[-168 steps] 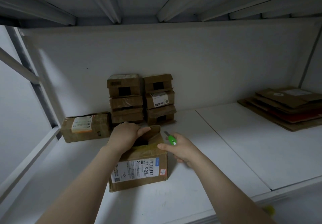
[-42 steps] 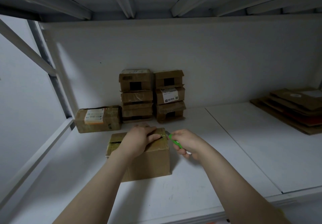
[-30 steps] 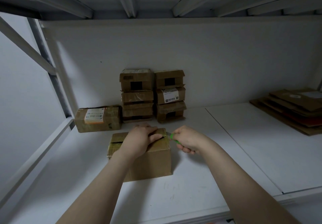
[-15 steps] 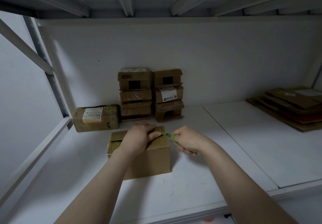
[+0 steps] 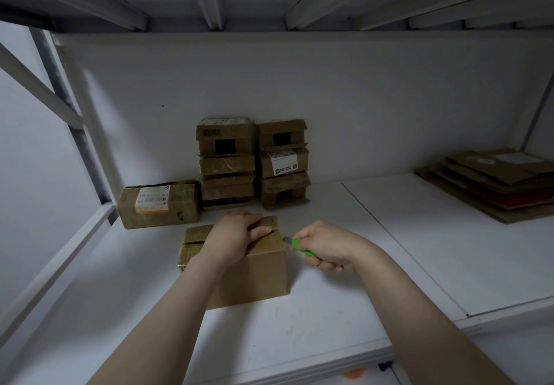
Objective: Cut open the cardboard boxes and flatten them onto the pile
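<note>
A taped brown cardboard box [image 5: 254, 276] stands on the white shelf [image 5: 299, 333] in front of me. My left hand [image 5: 236, 236] lies on its top, fingers over the far edge and thumb along the taped seam. My right hand [image 5: 325, 245] grips a green box cutter [image 5: 301, 248], whose blade tip sits at the box's top right corner. A pile of flattened cardboard [image 5: 494, 183] lies at the far right of the shelf.
Two stacks of small cardboard boxes [image 5: 251, 162] stand against the back wall. A larger box with an orange-edged label [image 5: 159, 203] lies to their left. The shelf's metal frame [image 5: 75, 132] rises at the left, and another shelf spans overhead.
The box has been turned since the earliest frame; its label side no longer faces me. Over the last second the cutter's tip has stayed at the top right corner, and both hands barely moved.
</note>
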